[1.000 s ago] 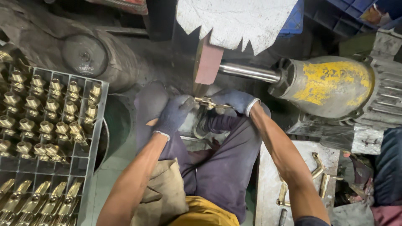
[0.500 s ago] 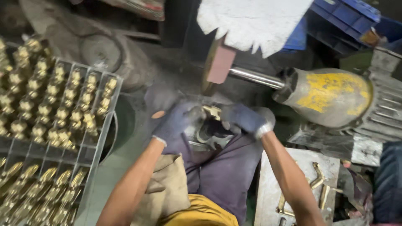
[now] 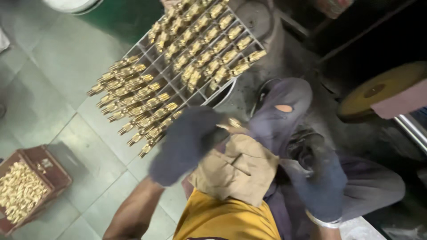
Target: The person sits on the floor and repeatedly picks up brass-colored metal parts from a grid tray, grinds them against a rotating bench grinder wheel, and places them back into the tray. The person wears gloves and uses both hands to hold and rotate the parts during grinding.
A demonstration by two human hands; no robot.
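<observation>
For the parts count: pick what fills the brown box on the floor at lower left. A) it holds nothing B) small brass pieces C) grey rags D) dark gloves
B: the brown box is heaped with small brass pieces, the same golden colour as the parts standing in the grid rack above it.

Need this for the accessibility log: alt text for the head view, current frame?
A seated person's gloved left hand holds a small brass part above a tan cloth on the lap, beside a grid rack of brass fittings. The gloved right hand rests by the thigh, its grip unclear. A box of brass pieces sits on the tiled floor; a buffing wheel is at right.
</observation>
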